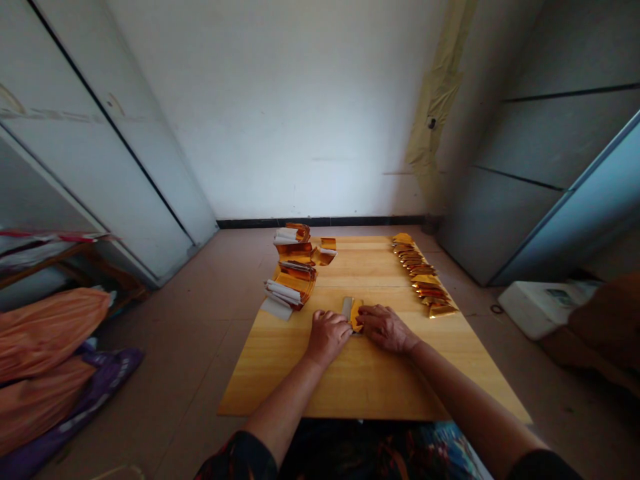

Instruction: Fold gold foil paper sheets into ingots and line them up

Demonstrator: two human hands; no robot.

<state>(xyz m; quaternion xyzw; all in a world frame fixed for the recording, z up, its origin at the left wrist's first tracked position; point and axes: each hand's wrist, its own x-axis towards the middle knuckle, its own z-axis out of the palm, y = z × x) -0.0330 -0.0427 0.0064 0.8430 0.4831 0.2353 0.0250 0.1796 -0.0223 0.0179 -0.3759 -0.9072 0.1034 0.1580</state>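
Between my two hands, near the middle of the wooden table, lies a small sheet of gold foil paper (355,312), part gold and part pale grey, with a fold in it. My left hand (329,335) is closed, its curled fingers at the lower left edge of the sheet. From the other side, my right hand (387,328) grips the right edge with bent fingers. The fingertips cover part of the paper. Stacks of curled gold paper sheets (295,283) lie to the left. At the right is a long row of folded gold paper pieces (420,273).
The wooden table (280,387) stands before a white wall (300,120). A few loose gold sheets (326,253) lie near its far left. Grey cabinets (100,133) are at the left, a refrigerator-like cabinet (540,147) at the right, and a white box (535,307) on the floor.
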